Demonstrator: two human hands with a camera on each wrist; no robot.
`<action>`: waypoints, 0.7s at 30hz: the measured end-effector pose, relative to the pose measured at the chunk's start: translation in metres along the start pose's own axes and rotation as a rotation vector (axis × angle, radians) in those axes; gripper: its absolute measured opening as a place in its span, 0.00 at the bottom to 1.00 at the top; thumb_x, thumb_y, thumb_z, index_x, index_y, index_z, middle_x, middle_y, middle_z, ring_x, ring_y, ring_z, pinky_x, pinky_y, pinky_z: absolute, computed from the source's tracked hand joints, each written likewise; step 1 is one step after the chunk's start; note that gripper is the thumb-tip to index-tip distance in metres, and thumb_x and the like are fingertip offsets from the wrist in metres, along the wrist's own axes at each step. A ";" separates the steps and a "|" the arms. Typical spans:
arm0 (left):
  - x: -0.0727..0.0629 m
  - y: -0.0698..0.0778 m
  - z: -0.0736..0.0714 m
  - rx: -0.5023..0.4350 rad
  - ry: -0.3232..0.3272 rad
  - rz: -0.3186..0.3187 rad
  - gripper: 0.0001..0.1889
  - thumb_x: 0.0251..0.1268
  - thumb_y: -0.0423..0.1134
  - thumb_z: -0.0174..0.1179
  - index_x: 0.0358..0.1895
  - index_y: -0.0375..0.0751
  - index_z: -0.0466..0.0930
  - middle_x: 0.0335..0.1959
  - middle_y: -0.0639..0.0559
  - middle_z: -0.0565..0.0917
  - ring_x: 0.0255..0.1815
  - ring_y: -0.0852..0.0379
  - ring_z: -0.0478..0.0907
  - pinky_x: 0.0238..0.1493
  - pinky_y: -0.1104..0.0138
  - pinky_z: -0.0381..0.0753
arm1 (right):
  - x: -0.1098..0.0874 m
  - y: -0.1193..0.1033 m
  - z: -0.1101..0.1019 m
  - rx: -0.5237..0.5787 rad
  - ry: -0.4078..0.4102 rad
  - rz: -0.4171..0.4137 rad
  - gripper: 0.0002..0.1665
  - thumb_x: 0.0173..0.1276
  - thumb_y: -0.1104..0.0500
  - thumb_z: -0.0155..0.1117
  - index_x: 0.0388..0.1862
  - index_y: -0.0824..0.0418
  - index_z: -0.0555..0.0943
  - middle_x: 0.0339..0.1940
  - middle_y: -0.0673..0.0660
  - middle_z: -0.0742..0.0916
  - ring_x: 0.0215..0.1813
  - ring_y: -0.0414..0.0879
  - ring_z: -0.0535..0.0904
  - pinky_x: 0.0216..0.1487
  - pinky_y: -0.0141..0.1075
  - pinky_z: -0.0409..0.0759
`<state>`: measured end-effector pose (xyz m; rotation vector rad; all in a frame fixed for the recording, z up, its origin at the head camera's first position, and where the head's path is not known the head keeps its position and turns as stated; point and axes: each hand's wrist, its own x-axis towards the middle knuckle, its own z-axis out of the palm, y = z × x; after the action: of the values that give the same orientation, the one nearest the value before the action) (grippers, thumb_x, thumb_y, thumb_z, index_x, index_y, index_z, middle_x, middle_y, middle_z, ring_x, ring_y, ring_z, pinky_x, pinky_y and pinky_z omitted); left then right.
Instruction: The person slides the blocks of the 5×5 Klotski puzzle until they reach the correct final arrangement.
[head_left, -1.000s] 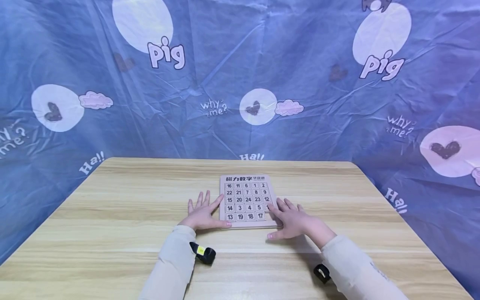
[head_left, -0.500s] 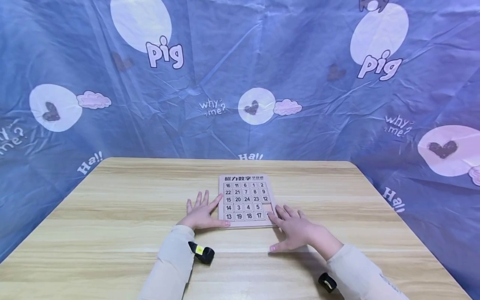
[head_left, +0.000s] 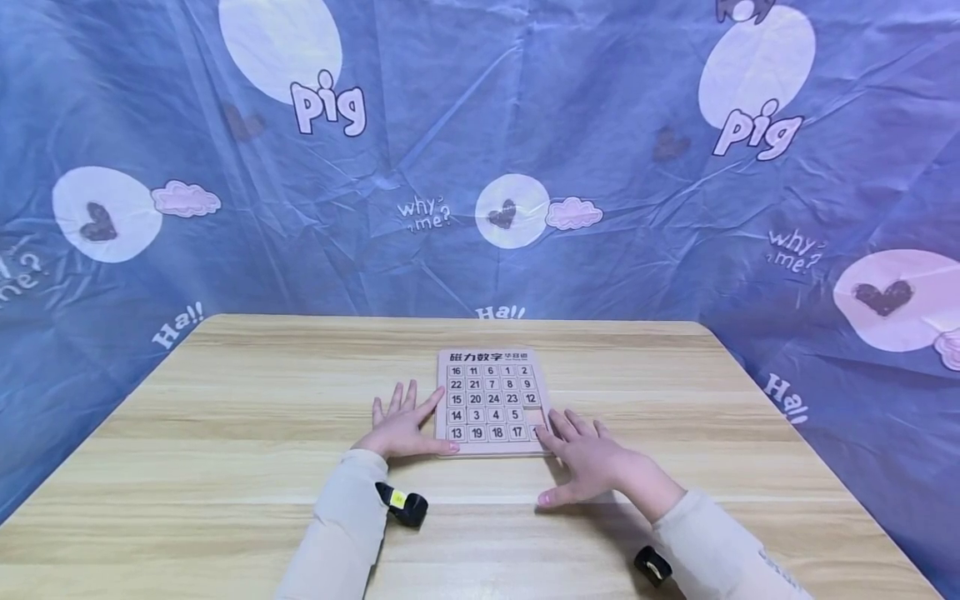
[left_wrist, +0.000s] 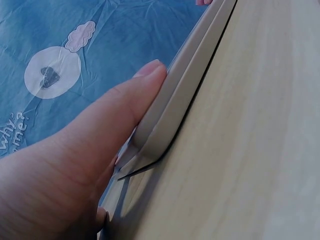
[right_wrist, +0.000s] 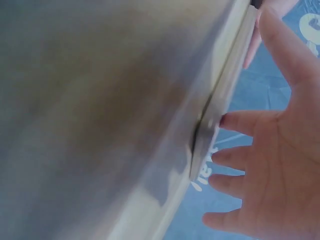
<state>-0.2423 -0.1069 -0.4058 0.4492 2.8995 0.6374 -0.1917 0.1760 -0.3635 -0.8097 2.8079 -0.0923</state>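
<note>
A pale sliding number puzzle (head_left: 487, 448) lies flat on the table, its square tiles printed with black numbers. My left hand (head_left: 399, 433) is spread at its left side, the thumb on the front left corner and the index fingertip at the left edge. With fingers spread, my right hand (head_left: 600, 462) reaches in from the right. Its index fingertip touches the bottom right tile (head_left: 535, 433) and partly covers the number. Just above that tile is a vacant slot (head_left: 533, 416). The left wrist view shows the left thumb (left_wrist: 135, 92) against the board's rim.
The wood-grain table (head_left: 262, 400) extends around the puzzle on all sides. Behind it hangs a blue printed cloth (head_left: 420, 275). A black wrist device (head_left: 405, 504) sits at the left sleeve, and another black device (head_left: 652, 567) is by the right sleeve.
The right index finger has moved toward me, and the tile under it has slid from the fourth row into the bottom right slot. The left hand has stayed at the board's left side.
</note>
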 end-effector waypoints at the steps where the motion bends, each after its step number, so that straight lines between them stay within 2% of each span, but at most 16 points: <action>1: 0.000 0.000 0.000 0.000 -0.001 -0.001 0.52 0.31 0.73 0.54 0.66 0.60 0.46 0.66 0.37 0.36 0.64 0.40 0.27 0.54 0.43 0.22 | 0.002 -0.001 -0.001 0.002 0.002 -0.004 0.59 0.40 0.26 0.56 0.64 0.63 0.58 0.65 0.67 0.54 0.64 0.64 0.44 0.55 0.63 0.43; 5: -0.001 0.000 -0.001 -0.003 -0.005 -0.007 0.53 0.30 0.73 0.54 0.66 0.61 0.46 0.66 0.37 0.37 0.64 0.40 0.27 0.54 0.43 0.22 | 0.015 -0.011 -0.008 0.009 -0.008 -0.027 0.57 0.42 0.28 0.55 0.65 0.59 0.56 0.66 0.66 0.53 0.64 0.63 0.44 0.56 0.62 0.42; 13: -0.001 0.001 0.000 -0.007 0.003 -0.005 0.52 0.31 0.73 0.54 0.66 0.59 0.47 0.66 0.36 0.37 0.64 0.40 0.27 0.54 0.43 0.22 | 0.057 -0.048 -0.011 -0.033 -0.040 -0.059 0.56 0.42 0.26 0.52 0.67 0.51 0.53 0.67 0.63 0.51 0.65 0.62 0.42 0.57 0.60 0.42; 21: -0.001 0.000 0.001 -0.007 0.002 -0.004 0.52 0.31 0.73 0.54 0.66 0.59 0.47 0.65 0.36 0.36 0.63 0.39 0.27 0.54 0.42 0.23 | 0.072 -0.063 -0.009 -0.092 -0.063 -0.018 0.55 0.40 0.24 0.50 0.67 0.46 0.53 0.67 0.61 0.50 0.65 0.59 0.41 0.57 0.60 0.41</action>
<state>-0.2416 -0.1070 -0.4064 0.4421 2.8990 0.6470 -0.2200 0.0844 -0.3604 -0.8431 2.7635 0.0595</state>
